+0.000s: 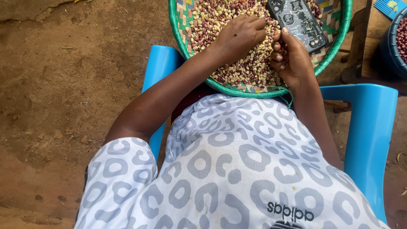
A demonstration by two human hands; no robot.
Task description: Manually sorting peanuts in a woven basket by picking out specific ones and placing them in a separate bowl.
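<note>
A round woven tray with a green rim (177, 29) rests on my lap, filled with mixed pale and reddish beans (212, 17). My left hand (239, 36) lies palm down on the beans, fingers spread slightly among them. My right hand (292, 57) is cupped at the tray's right side with its fingers curled; I cannot tell whether any beans are inside. A dark phone (299, 21) lies on the beans just above my right hand.
I sit in a blue plastic chair (369, 127) on a bare earth floor (63, 85). A dark blue bowl with reddish beans (398, 38) stands on a wooden bench (360, 46) at the upper right.
</note>
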